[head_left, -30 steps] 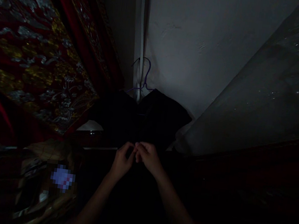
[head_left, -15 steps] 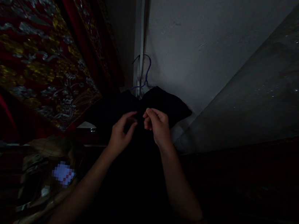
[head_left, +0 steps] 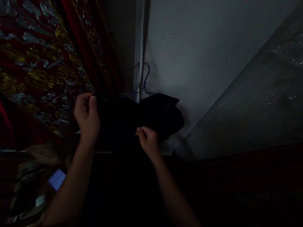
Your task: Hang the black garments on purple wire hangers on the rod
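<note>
Head view, very dark, detail limited. Black garment [head_left: 119, 124] hangs on a thin purple hanger [head_left: 146, 79], center of frame; hanger hook sits at a pale vertical strip [head_left: 141, 45] running down a grey-white wall [head_left: 189, 40]. Garment top reaches up over the hanger's right arm; lower part merges into black, so its bottom edge can't be made out. Left hand [head_left: 87, 114] is at the garment's left upper side, in front of the embroidered cloth; thumb and index tips pressed together, other fingers curled. Dark cloth right by the tips, but too dim to tell whether any is caught between them. Right hand [head_left: 147, 138] is in front of the garment's right part, lower than the left hand, thumb and index tips also together in a pinch shape, pointing left; can't tell if it grips fabric. Hands are well apart. Left side: red embroidered cloth [head_left: 39, 54] with gold and silver pattern. Right side: clear, shiny sheeting [head_left: 278, 82] slanting along the wall. Lower left: lit bluish screen [head_left: 57, 179], partly pixelated, just beside the left forearm; a tan cloth item [head_left: 45, 153] above it and a small whitish object [head_left: 40, 200] below it, neither identifiable. Lower right: dark reddish surface [head_left: 281, 164], mostly lost in shadow.
</note>
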Available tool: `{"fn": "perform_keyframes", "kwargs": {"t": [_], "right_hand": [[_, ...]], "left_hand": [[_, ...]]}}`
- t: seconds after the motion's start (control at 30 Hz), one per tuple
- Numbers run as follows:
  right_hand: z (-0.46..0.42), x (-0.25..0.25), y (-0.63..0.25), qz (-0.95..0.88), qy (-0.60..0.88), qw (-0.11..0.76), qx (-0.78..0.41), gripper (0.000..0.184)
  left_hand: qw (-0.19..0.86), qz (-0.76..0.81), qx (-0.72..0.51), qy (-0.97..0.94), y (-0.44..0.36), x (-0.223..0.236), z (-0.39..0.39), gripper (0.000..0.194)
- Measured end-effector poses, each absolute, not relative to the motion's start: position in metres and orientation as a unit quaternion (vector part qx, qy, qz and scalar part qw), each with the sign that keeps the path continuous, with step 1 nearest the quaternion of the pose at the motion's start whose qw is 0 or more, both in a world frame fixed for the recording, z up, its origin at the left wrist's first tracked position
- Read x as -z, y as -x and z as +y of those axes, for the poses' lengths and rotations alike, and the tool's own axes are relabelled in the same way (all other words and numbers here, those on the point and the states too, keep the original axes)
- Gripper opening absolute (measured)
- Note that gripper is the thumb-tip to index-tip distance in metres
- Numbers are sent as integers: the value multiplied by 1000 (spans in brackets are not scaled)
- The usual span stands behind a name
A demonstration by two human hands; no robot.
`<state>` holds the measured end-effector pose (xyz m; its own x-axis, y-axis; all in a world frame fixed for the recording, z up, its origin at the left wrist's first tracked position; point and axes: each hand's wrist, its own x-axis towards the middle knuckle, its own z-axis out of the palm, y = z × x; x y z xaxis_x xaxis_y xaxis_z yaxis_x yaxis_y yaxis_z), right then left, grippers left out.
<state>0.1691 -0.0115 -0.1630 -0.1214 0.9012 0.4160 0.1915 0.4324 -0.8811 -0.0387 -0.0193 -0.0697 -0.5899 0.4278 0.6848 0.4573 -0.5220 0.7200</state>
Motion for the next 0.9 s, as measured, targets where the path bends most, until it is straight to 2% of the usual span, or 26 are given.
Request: {"fn": "perform_keyframes", "kwargs": {"t": [0.07, 0.17, 0.23, 0.33, 0.4, 0.5, 0.6, 0.7, 0.73, 0.83, 0.9], "right_hand": [[-27, 177, -170, -654, 407, 517, -373, 36], [-53, 191, -171, -623, 420, 524, -401, 35], [-64, 198, -173, -587, 438, 525, -433, 36], [-67, 208, -183, -534, 463, 522, -477, 35], [-64, 212, -193, -530, 475, 510, -484, 34], [-60, 211, -204, -559, 490, 484, -461, 33], [-64, 206, -203, -614, 466, 476, -424, 25], [-70, 201, -190, -666, 404, 462, -424, 47], [-71, 200, -186, -671, 388, 461, -432, 49], [-66, 193, -182, -670, 363, 467, -449, 37], [-59, 182, -187, -686, 348, 456, -449, 35]], "left_hand": [[-153, -480, 801, 322, 67, 89, -17, 17], [-410, -487, 748, 187, 86, 135, -21, 19], [-468, -508, 700, 181, 78, 168, -30, 17], [-464, -534, 678, 200, 52, 205, -48, 19], [-458, -539, 675, 210, 35, 214, -58, 24], [-436, -531, 673, 273, 11, 201, -72, 34], [-413, -507, 646, 393, -18, 172, -83, 31], [-390, -485, 605, 497, -46, 149, -88, 23], [-375, -484, 598, 518, -52, 146, -89, 21], [-310, -495, 594, 554, -57, 149, -88, 19], [-302, -493, 569, 585, -49, 159, -87, 26]]}}
